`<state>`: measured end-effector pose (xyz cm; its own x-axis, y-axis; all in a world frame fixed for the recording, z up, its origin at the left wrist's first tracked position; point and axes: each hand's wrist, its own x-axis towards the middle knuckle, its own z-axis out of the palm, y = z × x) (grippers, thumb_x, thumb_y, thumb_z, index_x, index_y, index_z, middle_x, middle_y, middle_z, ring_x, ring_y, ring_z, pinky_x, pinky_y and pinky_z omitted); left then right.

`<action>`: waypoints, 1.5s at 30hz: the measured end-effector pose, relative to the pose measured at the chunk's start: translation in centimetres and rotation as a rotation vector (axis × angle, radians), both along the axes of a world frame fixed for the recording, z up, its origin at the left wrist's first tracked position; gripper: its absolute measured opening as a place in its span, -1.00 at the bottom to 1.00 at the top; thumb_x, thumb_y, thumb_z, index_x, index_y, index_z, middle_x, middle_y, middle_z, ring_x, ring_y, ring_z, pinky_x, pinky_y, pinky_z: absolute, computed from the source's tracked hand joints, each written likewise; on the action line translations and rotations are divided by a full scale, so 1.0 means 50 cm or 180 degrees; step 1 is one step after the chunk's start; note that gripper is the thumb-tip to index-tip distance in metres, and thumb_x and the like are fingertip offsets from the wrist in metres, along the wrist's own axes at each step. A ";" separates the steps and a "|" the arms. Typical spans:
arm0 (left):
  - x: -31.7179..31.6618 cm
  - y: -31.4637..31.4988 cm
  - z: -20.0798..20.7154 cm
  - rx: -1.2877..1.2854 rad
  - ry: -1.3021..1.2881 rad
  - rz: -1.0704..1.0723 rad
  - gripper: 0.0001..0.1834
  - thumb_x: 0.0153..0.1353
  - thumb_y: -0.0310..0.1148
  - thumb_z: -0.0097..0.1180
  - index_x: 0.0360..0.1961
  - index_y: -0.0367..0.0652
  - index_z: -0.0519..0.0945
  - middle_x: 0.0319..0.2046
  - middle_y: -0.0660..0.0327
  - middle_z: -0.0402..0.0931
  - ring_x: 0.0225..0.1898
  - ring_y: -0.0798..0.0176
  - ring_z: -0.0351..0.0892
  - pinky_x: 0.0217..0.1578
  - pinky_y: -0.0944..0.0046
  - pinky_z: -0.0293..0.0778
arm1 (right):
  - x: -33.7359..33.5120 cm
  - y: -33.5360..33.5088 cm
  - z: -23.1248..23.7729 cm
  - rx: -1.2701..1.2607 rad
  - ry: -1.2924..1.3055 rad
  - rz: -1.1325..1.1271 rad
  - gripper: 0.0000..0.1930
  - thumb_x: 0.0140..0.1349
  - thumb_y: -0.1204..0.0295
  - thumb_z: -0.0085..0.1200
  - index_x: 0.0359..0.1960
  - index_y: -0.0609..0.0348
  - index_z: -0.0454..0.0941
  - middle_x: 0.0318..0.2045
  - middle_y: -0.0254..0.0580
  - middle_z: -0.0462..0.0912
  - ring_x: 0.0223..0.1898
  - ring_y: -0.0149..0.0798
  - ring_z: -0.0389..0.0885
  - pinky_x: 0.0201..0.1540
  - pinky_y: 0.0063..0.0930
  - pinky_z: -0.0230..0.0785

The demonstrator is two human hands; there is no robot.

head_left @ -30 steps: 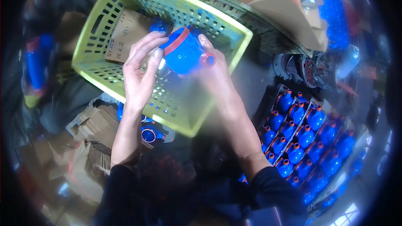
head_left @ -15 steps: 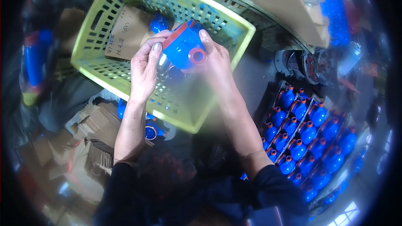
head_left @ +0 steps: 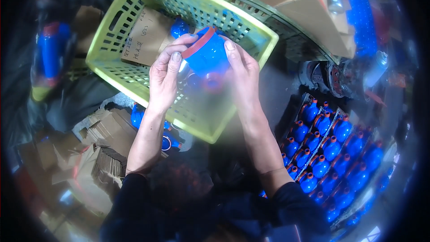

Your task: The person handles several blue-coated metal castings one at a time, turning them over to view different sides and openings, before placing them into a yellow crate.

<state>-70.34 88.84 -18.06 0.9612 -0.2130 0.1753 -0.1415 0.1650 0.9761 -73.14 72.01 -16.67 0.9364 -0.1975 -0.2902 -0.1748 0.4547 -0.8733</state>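
Over a yellow-green plastic crate point(head_left: 177, 123), I hold a glossy blue housing point(head_left: 207, 59) with a wide threaded-looking red rim and a smaller red ring, blurred, at its lower side. My left hand point(head_left: 165, 75) pinches the wide red rim, thumb outside and fingertips at the mouth. My right hand point(head_left: 244, 69) grips the opposite side, its thumb along the blue wall; its other fingers are mostly hidden behind. Inside the crate, beyond my hands, lie another blue part point(head_left: 179, 28) and a brown cardboard piece point(head_left: 144, 40) with handwriting.
Several rows of blue parts with red rims point(head_left: 320, 166) stand at the right. Cardboard stacks point(head_left: 105, 163) and a few loose blue parts point(head_left: 137, 115) lie at the lower left. A green crate point(head_left: 273, 15) holding cardboard sits at the back right, a spray can point(head_left: 377, 68) near it.
The blue housing has tilted in my hands: its wide red mouth now shows more, and the small red ring faces lower. The whole view has shifted slightly. Both hands keep their grip.
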 end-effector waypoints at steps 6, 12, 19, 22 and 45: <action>-0.004 0.009 0.009 -0.0184 0.0016 -0.0048 -0.77 0.49 -0.31 -0.10 -0.08 -0.21 0.54 0.14 0.06 0.52 0.32 0.07 0.32 0.34 0.02 0.18 | -0.004 0.006 0.024 -0.0370 -0.0193 -0.0080 -0.54 0.35 0.17 0.16 0.13 0.26 0.55 -0.25 -0.34 0.63 -0.36 -0.60 0.55 -0.47 -0.74 0.42; -0.004 0.018 0.006 -0.0306 0.0062 -0.0050 -0.76 0.49 -0.29 -0.11 -0.05 -0.20 0.53 0.16 0.05 0.49 0.34 0.06 0.28 0.34 0.02 0.18 | -0.003 0.017 0.030 -0.0565 -0.0259 -0.0125 -0.57 0.34 0.24 0.19 0.13 0.28 0.55 -0.27 -0.38 0.62 -0.38 -0.63 0.49 -0.42 -0.75 0.37; -0.008 0.030 0.012 -0.0332 0.0127 0.0043 -0.75 0.50 -0.29 -0.12 -0.03 -0.19 0.53 0.19 0.06 0.46 0.34 0.10 0.28 0.34 0.08 0.18 | -0.002 0.035 0.059 -0.0459 -0.0398 -0.0183 -0.57 0.27 0.46 0.26 0.13 0.42 0.50 -0.11 -0.19 0.62 -0.15 -0.45 0.57 -0.04 -0.59 0.48; -0.007 0.033 0.015 -0.0308 0.0111 0.0057 -0.75 0.50 -0.29 -0.12 -0.03 -0.19 0.54 0.20 0.06 0.45 0.34 0.13 0.28 0.34 0.10 0.18 | 0.001 0.037 0.054 -0.0465 -0.0667 -0.0219 -0.56 0.25 0.48 0.27 0.13 0.42 0.51 0.03 -0.09 0.56 -0.01 -0.38 0.54 0.08 -0.52 0.45; -0.033 -0.129 0.354 -0.0021 -0.0794 -0.1075 -0.77 0.43 -0.36 -0.03 -0.06 -0.26 0.57 0.16 0.02 0.48 0.25 0.17 0.36 0.26 0.14 0.25 | -0.111 -0.103 0.297 -0.0136 -0.0919 -0.0892 -0.60 0.38 0.22 0.11 0.08 0.28 0.57 -0.16 -0.24 0.67 -0.25 -0.50 0.65 -0.40 -0.64 0.58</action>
<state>-72.01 82.40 -0.37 0.7654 -0.5071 0.3963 -0.3101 0.2489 0.9175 -78.69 66.87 -1.80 0.8864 -0.4628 -0.0091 0.2061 0.4122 -0.8875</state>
